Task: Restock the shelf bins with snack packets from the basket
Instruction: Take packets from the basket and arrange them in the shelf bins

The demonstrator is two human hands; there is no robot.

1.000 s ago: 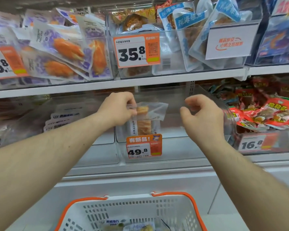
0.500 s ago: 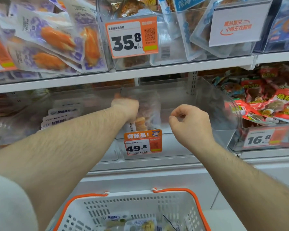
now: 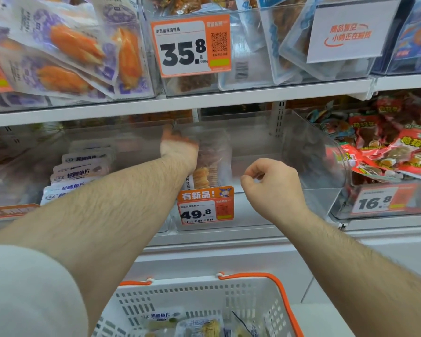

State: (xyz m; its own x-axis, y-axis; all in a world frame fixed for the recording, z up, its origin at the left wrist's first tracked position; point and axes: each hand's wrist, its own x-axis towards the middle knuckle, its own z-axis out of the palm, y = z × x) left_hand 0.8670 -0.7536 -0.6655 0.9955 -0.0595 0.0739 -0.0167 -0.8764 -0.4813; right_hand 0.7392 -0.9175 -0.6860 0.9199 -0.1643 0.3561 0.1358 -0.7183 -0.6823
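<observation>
Snack packet (image 3: 210, 164): a clear film pouch showing pale ridged slices, standing roughly upright inside the transparent bin (image 3: 258, 142) directly above the orange 49.8 price tag (image 3: 206, 206). Judged light, limp and crinkly, with brittle contents; the smooth film is likely slippery, so the sealed top edge or a side seam should offer the safest hold, pinched rather than squeezed.

Left hand (image 3: 178, 148): reaching over the bin's front wall, above and left of the tag, against the packet's left side. Motion blur hides the fingers, so whether its grip is closed on the film or only touching cannot be told.

Right hand (image 3: 272, 186): just right of the tag, outside the bin; grip loosely curled, thumb near forefinger, holding nothing.

Bin walls are rigid, glossy plastic on a white shelf (image 3: 204, 99). Left of the tag, flat white packets (image 3: 80, 170) lie stacked; far right, red pouches (image 3: 396, 152). Below the tag, the perforated white basket (image 3: 195, 291) with orange handles holds more packets.
</observation>
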